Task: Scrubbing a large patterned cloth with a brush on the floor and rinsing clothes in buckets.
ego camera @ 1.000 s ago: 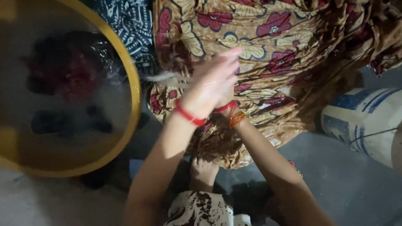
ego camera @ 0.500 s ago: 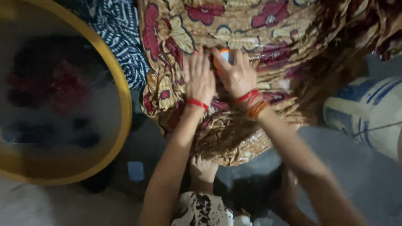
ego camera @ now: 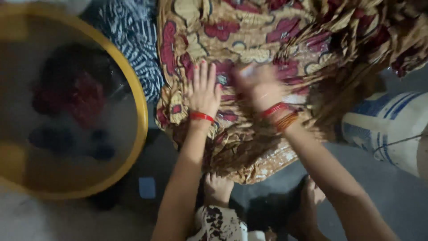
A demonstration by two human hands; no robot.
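- Under both hands lies the patterned cloth point(ego camera: 249, 58), a tan fabric with dark red flowers, spread wet and rumpled over the floor.
- Flat on it, the left hand point(ego camera: 204, 91) presses down with fingers straight and together, gripping nothing; a red bangle sits at its wrist.
- Just to the right of it, the right hand point(ego camera: 258, 87) is blurred in motion. It seems curled over something small and pale, but I cannot tell what it is or how tightly it is held. Red and orange bangles ring that wrist.
- As a judgement: the cloth is mid-scrub. The stretch beneath the hands looks smoothed out, while the part beyond the right hand is bunched in folds and seems yet to be worked.
- Beyond the left hand's fingers, a blue-and-white striped cloth point(ego camera: 133, 40) lies touching the patterned one.
- Left of the left arm stands a yellow basin point(ego camera: 140, 129) of cloudy water with dark and red items soaking in it.
- Right of the right arm sits a white and blue sack point(ego camera: 392, 129).
- Below the forearms, the person's bare feet point(ego camera: 218, 189) rest on the dark floor point(ego camera: 401, 205), one touching the cloth's edge.
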